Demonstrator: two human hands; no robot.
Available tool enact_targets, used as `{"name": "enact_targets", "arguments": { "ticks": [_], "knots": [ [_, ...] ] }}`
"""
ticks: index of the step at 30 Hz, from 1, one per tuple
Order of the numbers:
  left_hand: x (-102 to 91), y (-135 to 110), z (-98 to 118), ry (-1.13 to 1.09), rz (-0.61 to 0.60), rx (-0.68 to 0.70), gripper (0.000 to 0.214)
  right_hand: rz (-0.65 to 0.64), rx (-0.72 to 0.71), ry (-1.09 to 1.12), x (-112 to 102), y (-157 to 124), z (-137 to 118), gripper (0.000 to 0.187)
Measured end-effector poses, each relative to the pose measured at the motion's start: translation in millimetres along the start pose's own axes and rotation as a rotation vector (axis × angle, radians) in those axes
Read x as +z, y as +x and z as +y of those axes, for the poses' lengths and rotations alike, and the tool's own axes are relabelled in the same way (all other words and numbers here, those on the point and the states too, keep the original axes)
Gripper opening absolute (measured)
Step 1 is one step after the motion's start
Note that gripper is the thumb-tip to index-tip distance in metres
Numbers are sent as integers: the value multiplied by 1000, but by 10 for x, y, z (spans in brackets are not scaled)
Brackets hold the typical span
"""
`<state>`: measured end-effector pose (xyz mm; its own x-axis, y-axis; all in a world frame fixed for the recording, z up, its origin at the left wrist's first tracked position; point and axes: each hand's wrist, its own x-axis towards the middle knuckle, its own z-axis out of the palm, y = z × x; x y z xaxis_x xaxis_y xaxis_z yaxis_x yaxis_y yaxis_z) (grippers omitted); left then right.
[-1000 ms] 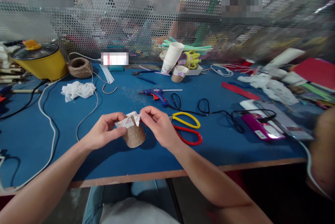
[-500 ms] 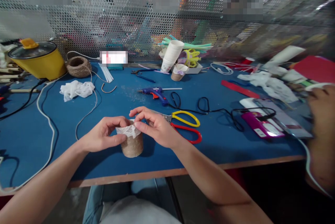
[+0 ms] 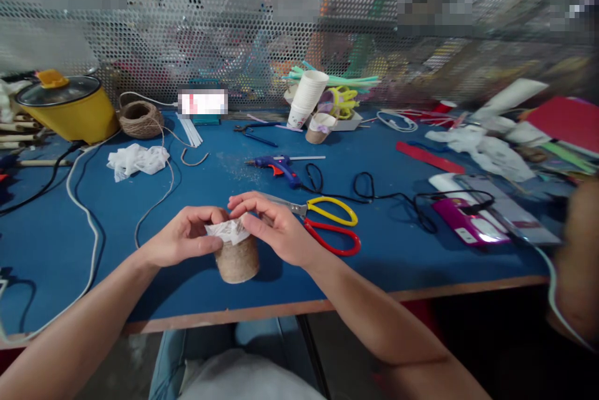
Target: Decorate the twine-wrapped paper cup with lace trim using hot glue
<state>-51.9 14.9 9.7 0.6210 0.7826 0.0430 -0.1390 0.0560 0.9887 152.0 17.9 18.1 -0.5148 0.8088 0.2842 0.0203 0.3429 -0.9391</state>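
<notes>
A small cup wrapped in brown twine [image 3: 238,261] stands near the table's front edge, with a white lace-like strip [image 3: 230,231] round its rim. My left hand [image 3: 189,234] pinches the rim from the left, thumb outside and fingers behind. From the right, my right hand [image 3: 271,225] has its thumb on the strip and its fingers over the far side of the rim. Both hands are closed on the cup's top edge; some fingertips are hidden. Scissors [image 3: 333,228] with yellow and red handles lie just beyond my right hand, their blades partly covered by it.
A blue glue gun [image 3: 281,169] lies behind the scissors, its black cord running right to a purple device [image 3: 468,222]. Further back are a twine roll [image 3: 140,119], white fabric [image 3: 138,160], stacked paper cups [image 3: 309,97] and a yellow pot [image 3: 70,110]. Another person's arm [image 3: 580,256] is at right.
My hands have shifted slightly on the rim, and the cup has turned or tilted a little. The other person's hand at the right has moved down and back.
</notes>
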Motion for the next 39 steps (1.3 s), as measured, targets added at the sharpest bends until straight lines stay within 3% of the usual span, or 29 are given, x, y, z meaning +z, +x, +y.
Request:
{"name": "enact_targets", "arguments": {
  "ticks": [12, 22, 26, 33, 36, 39],
  "knots": [
    [48, 2, 34, 129, 7, -33, 25, -28, 0, 36, 46, -7, 22, 23],
    [36, -2, 39, 147, 37, -11, 26, 103, 9, -58, 25, 13, 38, 38],
    [49, 5, 47, 165, 82, -1, 23, 301, -108, -224, 40, -11, -8, 18],
    [46, 18, 32, 277, 168, 22, 23, 286, -242, -430, 112, -24, -33, 18],
    [38, 13, 18, 285, 187, 12, 22, 324, -191, -415, 95, -16, -18, 1],
    [36, 18, 33, 255, 207, -5, 23, 380, -12, -303, 41, 5, 20, 10]
  ]
}}
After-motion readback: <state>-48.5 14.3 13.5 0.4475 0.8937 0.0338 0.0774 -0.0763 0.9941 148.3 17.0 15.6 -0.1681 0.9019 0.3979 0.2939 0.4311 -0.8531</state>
